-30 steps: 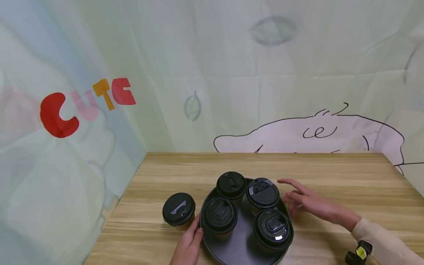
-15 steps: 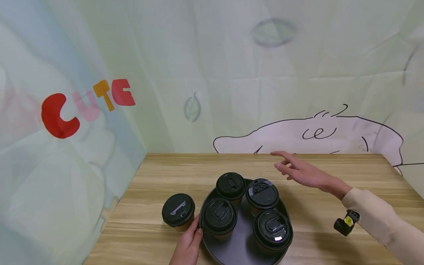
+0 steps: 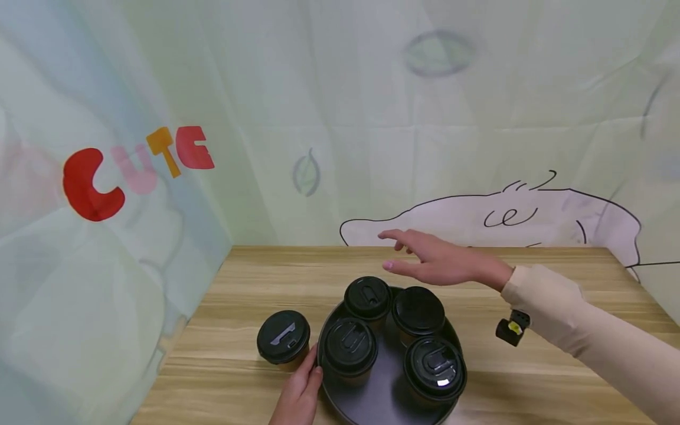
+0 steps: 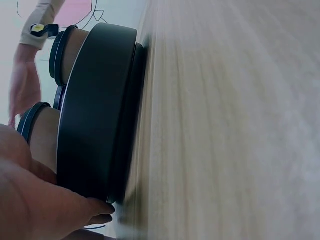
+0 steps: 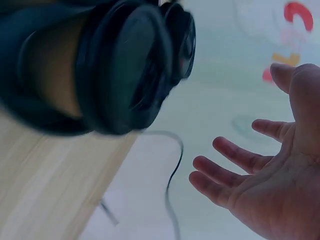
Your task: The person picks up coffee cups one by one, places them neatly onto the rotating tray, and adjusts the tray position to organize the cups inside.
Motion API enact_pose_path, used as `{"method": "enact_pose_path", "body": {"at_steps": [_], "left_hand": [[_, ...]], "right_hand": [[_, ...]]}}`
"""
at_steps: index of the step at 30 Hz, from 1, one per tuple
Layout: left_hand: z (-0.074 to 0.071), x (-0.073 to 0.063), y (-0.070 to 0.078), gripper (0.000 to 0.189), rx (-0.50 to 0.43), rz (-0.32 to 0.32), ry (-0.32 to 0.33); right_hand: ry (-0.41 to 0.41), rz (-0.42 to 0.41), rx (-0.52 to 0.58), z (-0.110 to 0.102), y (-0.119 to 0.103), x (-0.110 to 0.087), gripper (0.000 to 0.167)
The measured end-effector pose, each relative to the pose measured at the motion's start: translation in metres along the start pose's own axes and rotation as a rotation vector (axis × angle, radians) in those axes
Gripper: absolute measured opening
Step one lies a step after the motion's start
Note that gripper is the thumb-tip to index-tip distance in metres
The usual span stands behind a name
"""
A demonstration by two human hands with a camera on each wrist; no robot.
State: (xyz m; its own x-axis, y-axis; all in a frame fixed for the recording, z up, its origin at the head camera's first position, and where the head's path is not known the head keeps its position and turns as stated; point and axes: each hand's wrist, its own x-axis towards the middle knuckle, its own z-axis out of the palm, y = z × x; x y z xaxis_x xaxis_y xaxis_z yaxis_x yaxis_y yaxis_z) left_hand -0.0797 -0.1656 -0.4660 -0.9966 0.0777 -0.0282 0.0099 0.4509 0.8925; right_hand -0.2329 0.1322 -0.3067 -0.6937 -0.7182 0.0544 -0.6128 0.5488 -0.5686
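My left hand (image 3: 298,392) holds the left edge of a round black tray (image 3: 379,407), thumb at the rim. In the left wrist view its fingers lie against the outer wall of the tray (image 4: 95,115). Several brown paper cups with black lids stand upright on the tray, among them a front right coffee cup (image 3: 434,369) and a back left coffee cup (image 3: 368,297). My right hand (image 3: 438,257) is in the air behind the tray, fingers spread and holding nothing. In the right wrist view, that hand (image 5: 280,180) shows its palm, apart from the cups.
One more lidded coffee cup (image 3: 284,337) stands on the wooden table (image 3: 212,383), left of the tray and close to my left hand. A printed cloth backdrop (image 3: 361,118) hangs behind the table and along its left side.
My right hand has risen from the tray's right side and swung left over the area behind the cups. My left hand stays at the tray's edge; the cups have kept their places.
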Motion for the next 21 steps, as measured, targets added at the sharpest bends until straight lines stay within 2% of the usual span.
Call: {"method": "enact_pose_path", "body": {"at_steps": [2, 4, 9, 11, 12, 17, 19, 21], "left_hand": [[-0.002, -0.002, 0.006, 0.050, -0.027, -0.012, -0.001], [0.000, 0.000, 0.000, 0.050, -0.009, -0.017, 0.010], [0.010, 0.018, -0.061, 0.053, -0.024, -0.037, 0.031], [0.013, 0.022, -0.076, 0.055, -0.033, -0.045, 0.031], [0.014, 0.023, -0.077, 0.055, -0.027, -0.035, 0.037], [0.014, 0.014, -0.055, 0.055, 0.056, 0.043, 0.072], [0.013, 0.010, -0.042, 0.054, 0.076, 0.053, 0.081], [0.013, 0.009, -0.031, 0.052, 0.115, 0.028, 0.097]], "right_hand": [[-0.040, -0.026, -0.033, 0.003, -0.014, 0.010, 0.069], [-0.090, -0.040, -0.056, 0.008, -0.027, 0.019, 0.071], [-0.211, -0.065, -0.137, 0.027, -0.055, 0.041, 0.075], [-0.251, -0.094, -0.160, 0.037, -0.064, 0.049, 0.075], [-0.273, -0.110, -0.163, 0.042, -0.068, 0.053, 0.075], [-0.366, -0.164, -0.205, 0.060, -0.085, 0.068, 0.078], [-0.386, -0.170, -0.229, 0.065, -0.091, 0.074, 0.081], [-0.395, -0.167, -0.252, 0.069, -0.096, 0.079, 0.084]]}}
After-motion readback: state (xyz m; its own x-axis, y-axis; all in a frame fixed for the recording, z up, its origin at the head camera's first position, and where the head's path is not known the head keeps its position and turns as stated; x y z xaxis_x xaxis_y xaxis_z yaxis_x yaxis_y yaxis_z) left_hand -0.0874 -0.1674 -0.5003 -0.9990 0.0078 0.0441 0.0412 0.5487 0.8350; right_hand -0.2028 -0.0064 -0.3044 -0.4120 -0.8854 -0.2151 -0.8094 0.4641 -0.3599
